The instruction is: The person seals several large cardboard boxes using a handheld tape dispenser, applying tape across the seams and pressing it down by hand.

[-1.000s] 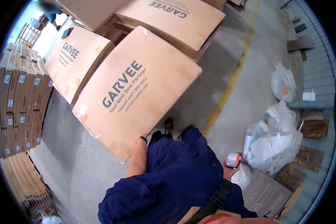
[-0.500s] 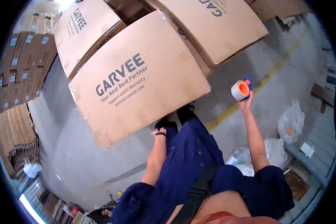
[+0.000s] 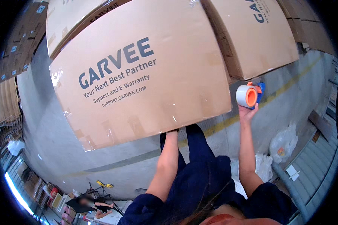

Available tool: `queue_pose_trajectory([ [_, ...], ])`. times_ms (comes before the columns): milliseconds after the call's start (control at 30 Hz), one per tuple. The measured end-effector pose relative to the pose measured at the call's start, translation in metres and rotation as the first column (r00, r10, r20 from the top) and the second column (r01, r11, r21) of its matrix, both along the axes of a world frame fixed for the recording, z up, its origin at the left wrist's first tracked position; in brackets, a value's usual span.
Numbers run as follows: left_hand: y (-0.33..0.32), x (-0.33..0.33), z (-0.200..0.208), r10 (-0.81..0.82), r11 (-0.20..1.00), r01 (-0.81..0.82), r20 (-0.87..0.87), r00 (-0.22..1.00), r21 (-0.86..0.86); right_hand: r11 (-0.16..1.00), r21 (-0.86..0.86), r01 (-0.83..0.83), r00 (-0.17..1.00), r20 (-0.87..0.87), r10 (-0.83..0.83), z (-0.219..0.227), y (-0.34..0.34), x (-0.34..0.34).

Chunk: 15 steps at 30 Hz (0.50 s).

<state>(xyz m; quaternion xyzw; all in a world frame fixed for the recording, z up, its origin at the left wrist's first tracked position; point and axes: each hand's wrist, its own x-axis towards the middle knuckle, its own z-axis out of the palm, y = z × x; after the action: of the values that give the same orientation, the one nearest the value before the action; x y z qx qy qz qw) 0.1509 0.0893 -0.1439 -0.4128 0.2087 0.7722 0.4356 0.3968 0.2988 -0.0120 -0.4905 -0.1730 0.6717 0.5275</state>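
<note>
A large cardboard box (image 3: 184,90) with dark printing and taped corners lies right in front of me. My left hand (image 3: 172,134) reaches in at its near edge, and the fingers are hidden beneath or behind the cardboard. Out to the right, my right hand (image 3: 248,111) is closed around a tape dispenser (image 3: 261,92) with a blue body and an orange hub. A wide roll of whitish tape (image 3: 242,95) sits on that hub. The dispenser is held just off the box's near right corner.
More large boxes stand behind, one at far left (image 3: 75,18) and another at right (image 3: 266,45). Stacked flat cartons (image 3: 5,107) line the left. Plastic bags (image 3: 283,144) lie on the right, near a metal rail (image 3: 289,187). Another person (image 3: 90,204) is at lower left.
The near box now looks closer and larger. My left hand has gone from in front of its near edge to under or behind it. My right hand still holds the tape dispenser.
</note>
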Motion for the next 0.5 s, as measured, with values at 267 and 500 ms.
queue_pose_trajectory([
  [267,-0.016,-0.005,-0.002,-0.090,0.996,0.090,-0.009,0.996,0.028,0.997,-0.001,-0.081,0.990,0.115,0.080,-0.028,0.044,-0.043],
  [500,-0.046,-0.016,0.002,-0.168,0.984,0.169,-0.034,0.985,0.054,0.994,-0.032,-0.104,0.977,0.186,0.108,-0.015,0.025,-0.070],
])
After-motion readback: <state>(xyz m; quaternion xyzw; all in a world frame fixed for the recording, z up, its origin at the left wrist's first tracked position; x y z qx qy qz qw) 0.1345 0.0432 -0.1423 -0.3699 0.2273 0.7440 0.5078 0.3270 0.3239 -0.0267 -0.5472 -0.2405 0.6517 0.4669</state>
